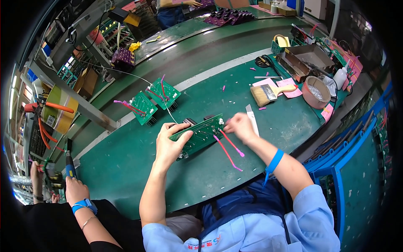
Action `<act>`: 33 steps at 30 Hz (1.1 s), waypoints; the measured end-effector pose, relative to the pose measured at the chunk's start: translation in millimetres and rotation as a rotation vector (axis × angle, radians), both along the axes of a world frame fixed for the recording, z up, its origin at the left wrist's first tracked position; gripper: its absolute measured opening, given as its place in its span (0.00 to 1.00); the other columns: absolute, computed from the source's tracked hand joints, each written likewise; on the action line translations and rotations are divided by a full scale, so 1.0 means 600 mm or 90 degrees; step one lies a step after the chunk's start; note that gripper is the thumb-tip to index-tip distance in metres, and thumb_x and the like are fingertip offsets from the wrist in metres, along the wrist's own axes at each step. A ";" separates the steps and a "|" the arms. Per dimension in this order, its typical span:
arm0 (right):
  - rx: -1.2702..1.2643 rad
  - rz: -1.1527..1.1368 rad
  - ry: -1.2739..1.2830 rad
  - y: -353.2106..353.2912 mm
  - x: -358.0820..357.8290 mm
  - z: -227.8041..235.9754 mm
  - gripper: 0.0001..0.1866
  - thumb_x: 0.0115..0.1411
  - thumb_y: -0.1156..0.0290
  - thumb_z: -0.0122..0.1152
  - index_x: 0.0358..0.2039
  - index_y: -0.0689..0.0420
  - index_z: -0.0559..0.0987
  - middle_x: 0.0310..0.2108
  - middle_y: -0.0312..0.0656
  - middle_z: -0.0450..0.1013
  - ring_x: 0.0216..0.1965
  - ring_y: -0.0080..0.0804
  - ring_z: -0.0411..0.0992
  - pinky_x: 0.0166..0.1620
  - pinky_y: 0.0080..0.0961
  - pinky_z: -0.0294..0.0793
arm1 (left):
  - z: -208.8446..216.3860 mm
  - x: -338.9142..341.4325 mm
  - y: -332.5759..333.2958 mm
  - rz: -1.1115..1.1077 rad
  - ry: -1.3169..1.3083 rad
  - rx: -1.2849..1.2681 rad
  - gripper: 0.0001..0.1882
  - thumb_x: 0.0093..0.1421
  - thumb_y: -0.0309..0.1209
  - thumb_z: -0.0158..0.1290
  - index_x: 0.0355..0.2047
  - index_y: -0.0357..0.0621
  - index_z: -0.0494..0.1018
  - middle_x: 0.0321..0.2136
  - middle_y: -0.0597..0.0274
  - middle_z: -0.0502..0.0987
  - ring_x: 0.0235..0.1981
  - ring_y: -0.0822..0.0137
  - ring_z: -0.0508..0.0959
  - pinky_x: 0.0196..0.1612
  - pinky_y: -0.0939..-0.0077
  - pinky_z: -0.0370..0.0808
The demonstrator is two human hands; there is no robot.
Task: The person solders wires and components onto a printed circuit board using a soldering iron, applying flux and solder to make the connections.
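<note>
My left hand [168,145] grips a green circuit board [200,138] by its left end, thumb on the near face. The board is tilted up above the green bench. Two red wires [229,154] with pink ends hang from its right part, below a small white connector [221,121]. My right hand [242,127], slightly blurred, is closed in a pinch beside the board's right end; anything between its fingertips is too small to make out. A white flat strip [252,119] lies just behind this hand. Dark cylindrical parts [189,122] show behind the board.
Two more green boards [143,107] with pink-red wires stand at the back left. A brush [265,95], a round tub [315,91], a metal tray [306,59] and a white bottle [341,75] are at the right. On the left, a co-worker's hand [76,190] holds a blue-handled tool [69,166].
</note>
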State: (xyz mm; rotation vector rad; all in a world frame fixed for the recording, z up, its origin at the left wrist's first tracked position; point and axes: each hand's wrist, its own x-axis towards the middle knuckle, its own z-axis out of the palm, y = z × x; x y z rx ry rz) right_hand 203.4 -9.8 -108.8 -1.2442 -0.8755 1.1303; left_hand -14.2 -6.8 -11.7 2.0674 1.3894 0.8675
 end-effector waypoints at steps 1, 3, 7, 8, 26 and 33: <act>-0.027 -0.067 0.008 0.012 0.024 0.013 0.08 0.53 0.77 0.45 0.19 0.66 0.68 0.19 0.47 0.70 0.21 0.31 0.73 0.22 0.23 0.74 | -0.015 -0.014 0.007 0.004 -0.046 -0.010 0.15 0.44 0.35 0.57 0.34 0.46 0.76 0.33 0.56 0.70 0.37 0.63 0.71 0.41 0.73 0.67; 0.005 -0.055 -0.008 -0.002 0.036 -0.001 0.10 0.54 0.73 0.49 0.20 0.65 0.70 0.20 0.43 0.71 0.19 0.27 0.72 0.22 0.20 0.73 | -0.028 -0.024 0.007 0.007 -0.097 -0.021 0.14 0.45 0.34 0.57 0.33 0.44 0.76 0.33 0.57 0.71 0.36 0.64 0.71 0.41 0.74 0.68; 0.007 0.045 -0.163 -0.019 0.021 0.043 0.09 0.54 0.69 0.53 0.24 0.62 0.73 0.18 0.39 0.71 0.17 0.21 0.70 0.19 0.17 0.66 | -0.017 -0.020 0.021 -0.014 -0.079 -0.026 0.14 0.45 0.34 0.57 0.33 0.44 0.76 0.32 0.57 0.71 0.35 0.65 0.72 0.40 0.75 0.68; 0.004 0.045 -0.161 -0.018 0.025 0.054 0.09 0.54 0.69 0.53 0.24 0.62 0.73 0.18 0.39 0.71 0.17 0.21 0.70 0.19 0.17 0.66 | -0.017 -0.022 0.026 -0.015 -0.077 -0.029 0.14 0.45 0.34 0.57 0.33 0.44 0.76 0.32 0.57 0.71 0.35 0.65 0.72 0.40 0.75 0.68; 0.360 0.299 -0.637 -0.052 0.052 0.115 0.13 0.47 0.72 0.57 0.36 0.56 0.72 0.28 0.40 0.71 0.28 0.39 0.70 0.31 0.30 0.69 | 0.061 0.020 0.086 0.056 0.108 -0.215 0.26 0.43 0.50 0.53 0.36 0.43 0.74 0.27 0.55 0.77 0.31 0.64 0.76 0.39 0.74 0.70; 0.455 0.297 -0.724 -0.073 0.067 0.095 0.10 0.47 0.73 0.54 0.33 0.55 0.74 0.30 0.39 0.72 0.31 0.37 0.71 0.33 0.31 0.69 | 0.117 0.096 0.105 -0.029 0.283 -0.047 0.27 0.37 0.49 0.58 0.31 0.42 0.72 0.24 0.54 0.76 0.30 0.60 0.76 0.38 0.70 0.70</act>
